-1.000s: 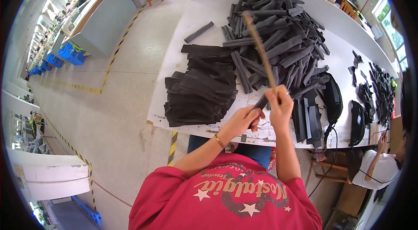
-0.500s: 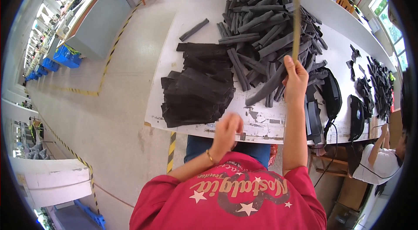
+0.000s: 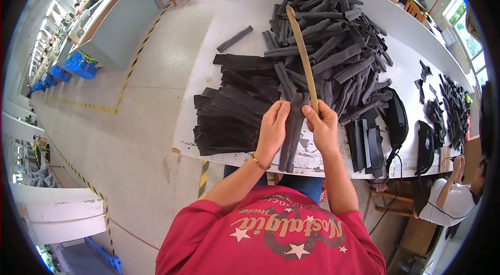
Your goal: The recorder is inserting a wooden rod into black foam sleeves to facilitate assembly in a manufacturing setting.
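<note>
Scuffed white table (image 3: 239, 14); grey floor (image 3: 156, 124) left of it. Above table: left hand (image 3: 273, 128) pinches dark-grey fabric strip (image 3: 290, 145); right hand (image 3: 325, 125) grips slim tan stick (image 3: 302, 48).

The strip (image 3: 291, 140) is dark grey, the stick (image 3: 303, 55) tan, the floor tape (image 3: 203, 179) striped yellow-black, the stack (image 3: 234, 119) apparently black.

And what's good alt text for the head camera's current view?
A person's right hand grips a long, thin tan stick over a white table, a dark grey fabric strip between it and the left hand. Beyond lies a heap of dark grey tubes; at left, flat black fabric pieces.
</note>
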Demonstrator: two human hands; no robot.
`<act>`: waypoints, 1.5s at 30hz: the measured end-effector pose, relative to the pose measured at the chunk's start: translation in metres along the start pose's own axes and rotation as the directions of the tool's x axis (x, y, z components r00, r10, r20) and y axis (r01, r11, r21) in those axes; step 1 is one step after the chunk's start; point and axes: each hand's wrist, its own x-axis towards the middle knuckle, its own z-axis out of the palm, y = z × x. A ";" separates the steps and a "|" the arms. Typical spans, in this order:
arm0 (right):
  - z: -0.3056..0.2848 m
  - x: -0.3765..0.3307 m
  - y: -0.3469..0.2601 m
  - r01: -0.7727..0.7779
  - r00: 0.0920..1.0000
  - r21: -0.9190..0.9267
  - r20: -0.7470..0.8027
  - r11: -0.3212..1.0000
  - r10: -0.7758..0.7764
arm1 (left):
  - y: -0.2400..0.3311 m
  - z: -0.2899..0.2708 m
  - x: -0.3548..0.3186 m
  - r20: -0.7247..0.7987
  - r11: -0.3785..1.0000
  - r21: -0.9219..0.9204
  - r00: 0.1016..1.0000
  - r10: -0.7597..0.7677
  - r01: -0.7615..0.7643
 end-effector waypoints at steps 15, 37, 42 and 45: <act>-0.069 0.067 -0.034 0.143 0.981 -0.374 -0.071 0.916 -0.182 | -0.024 -0.108 0.116 0.480 0.386 0.822 0.874 -0.072 -0.419; -0.079 -0.019 -0.025 0.354 0.924 -0.850 0.383 0.390 -0.004 | 0.019 -0.055 0.077 0.619 0.550 0.543 0.745 0.249 -0.635; -0.046 -0.019 0.033 0.136 0.954 -0.388 0.300 0.912 -0.014 | 0.054 -0.013 0.027 0.613 0.272 0.570 0.622 0.487 -0.775; -0.038 -0.033 0.049 -0.138 0.936 -0.178 0.298 0.974 0.187 | 0.047 -0.047 0.024 -0.194 0.803 0.378 0.809 0.555 -0.460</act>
